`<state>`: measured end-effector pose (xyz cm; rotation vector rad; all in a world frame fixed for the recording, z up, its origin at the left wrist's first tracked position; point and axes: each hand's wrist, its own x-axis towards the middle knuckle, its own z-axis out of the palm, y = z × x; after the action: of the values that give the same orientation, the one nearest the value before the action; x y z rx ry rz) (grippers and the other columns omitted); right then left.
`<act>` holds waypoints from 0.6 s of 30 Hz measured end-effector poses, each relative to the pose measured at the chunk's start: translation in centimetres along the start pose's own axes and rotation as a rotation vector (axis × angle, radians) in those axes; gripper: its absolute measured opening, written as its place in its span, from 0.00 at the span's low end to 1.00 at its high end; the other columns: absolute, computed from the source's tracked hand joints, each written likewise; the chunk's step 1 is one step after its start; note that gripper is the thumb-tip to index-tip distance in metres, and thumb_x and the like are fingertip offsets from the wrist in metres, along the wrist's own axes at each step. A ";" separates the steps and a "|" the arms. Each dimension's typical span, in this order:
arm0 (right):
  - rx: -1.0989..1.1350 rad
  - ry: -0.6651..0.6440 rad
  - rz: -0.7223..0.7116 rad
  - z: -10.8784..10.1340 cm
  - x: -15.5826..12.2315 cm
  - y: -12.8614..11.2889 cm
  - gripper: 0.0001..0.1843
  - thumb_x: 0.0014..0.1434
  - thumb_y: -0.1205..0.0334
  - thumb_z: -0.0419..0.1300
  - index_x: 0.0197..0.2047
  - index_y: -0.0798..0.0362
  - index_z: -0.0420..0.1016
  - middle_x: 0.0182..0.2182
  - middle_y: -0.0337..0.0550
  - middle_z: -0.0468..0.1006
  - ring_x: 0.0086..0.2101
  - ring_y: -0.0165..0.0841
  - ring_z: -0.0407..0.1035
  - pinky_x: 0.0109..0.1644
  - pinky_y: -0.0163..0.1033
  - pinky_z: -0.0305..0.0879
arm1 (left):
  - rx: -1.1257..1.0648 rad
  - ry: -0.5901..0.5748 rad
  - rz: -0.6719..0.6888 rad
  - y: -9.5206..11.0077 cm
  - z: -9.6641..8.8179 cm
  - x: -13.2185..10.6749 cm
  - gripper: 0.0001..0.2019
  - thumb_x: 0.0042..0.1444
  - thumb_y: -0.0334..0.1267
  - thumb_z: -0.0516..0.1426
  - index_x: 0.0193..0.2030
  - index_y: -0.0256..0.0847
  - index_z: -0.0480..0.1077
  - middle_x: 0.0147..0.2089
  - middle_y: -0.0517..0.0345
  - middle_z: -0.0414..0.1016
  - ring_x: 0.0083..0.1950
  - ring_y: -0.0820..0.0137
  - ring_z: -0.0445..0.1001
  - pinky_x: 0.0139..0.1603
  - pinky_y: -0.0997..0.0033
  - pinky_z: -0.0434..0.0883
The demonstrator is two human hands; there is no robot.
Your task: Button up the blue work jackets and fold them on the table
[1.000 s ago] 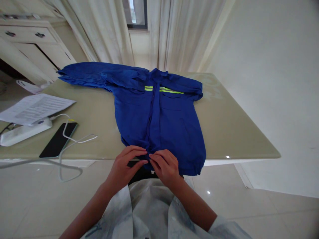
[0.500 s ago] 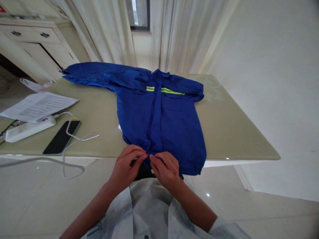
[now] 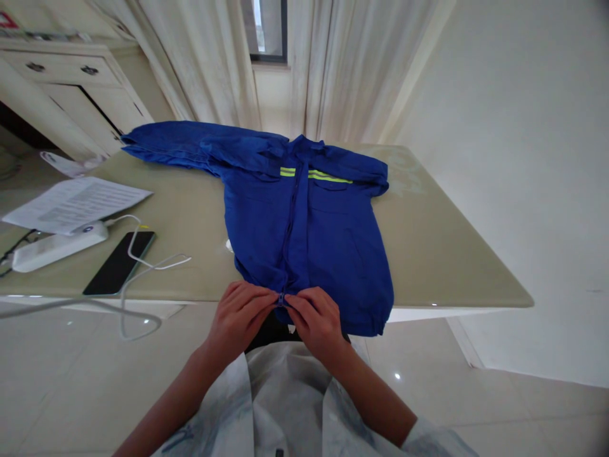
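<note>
A blue work jacket [image 3: 342,235] with yellow-green reflective strips on the chest lies front up across the table, its hem hanging over the near edge. At the bottom of its front opening, a zipper [image 3: 281,299] shows between my fingertips. My left hand [image 3: 242,314] pinches the hem on the left side of the zipper. Opposite it, my right hand [image 3: 316,317] pinches the right side, thumb and fingers pressed together. The two hands almost meet, and their fingers partly cover the zipper's lower end.
On the table's [image 3: 442,254] left part lie a dark phone [image 3: 117,263], a white power strip [image 3: 59,247], a printed sheet [image 3: 76,203] and a loose white cable [image 3: 159,265]. Curtains [image 3: 200,63] hang behind, a cabinet [image 3: 71,82] stands back left, and a wall [image 3: 533,158] rises at right.
My left fingers have shifted and flattened along the hem, so the zipper's lower end now shows between both hands. The right hand has barely moved; the jacket stays in place.
</note>
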<state>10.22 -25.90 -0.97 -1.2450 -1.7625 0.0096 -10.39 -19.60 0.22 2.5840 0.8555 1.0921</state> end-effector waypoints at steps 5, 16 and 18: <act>0.015 0.005 -0.110 -0.2 0.1 -0.5 0.10 0.69 0.72 0.61 0.50 0.53 0.81 0.36 0.45 0.82 0.36 0.34 0.73 0.41 0.41 0.72 | 0.120 -0.006 0.128 -0.6 0.0 -0.6 0.14 0.66 0.27 0.61 0.55 0.46 0.77 0.48 0.54 0.85 0.46 0.67 0.81 0.55 0.61 0.72; 0.135 0.103 0.099 -0.5 -0.9 -0.3 0.06 0.68 0.68 0.65 0.47 0.51 0.81 0.37 0.45 0.79 0.38 0.33 0.75 0.43 0.39 0.74 | 0.013 -0.156 -0.126 -0.6 -1.5 1.0 0.09 0.66 0.41 0.62 0.50 0.42 0.75 0.40 0.55 0.80 0.43 0.65 0.78 0.48 0.64 0.73; 0.169 0.008 0.082 -0.5 -0.9 -0.5 0.04 0.68 0.66 0.65 0.46 0.51 0.80 0.37 0.44 0.80 0.39 0.33 0.75 0.44 0.39 0.74 | -0.005 -0.204 -0.081 -0.2 -1.2 0.6 0.15 0.66 0.42 0.62 0.58 0.43 0.73 0.40 0.56 0.80 0.42 0.65 0.77 0.48 0.64 0.74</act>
<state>10.22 -27.04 -1.02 -1.1912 -1.6665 0.1971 -11.00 -19.16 1.38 2.5764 0.8969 0.7917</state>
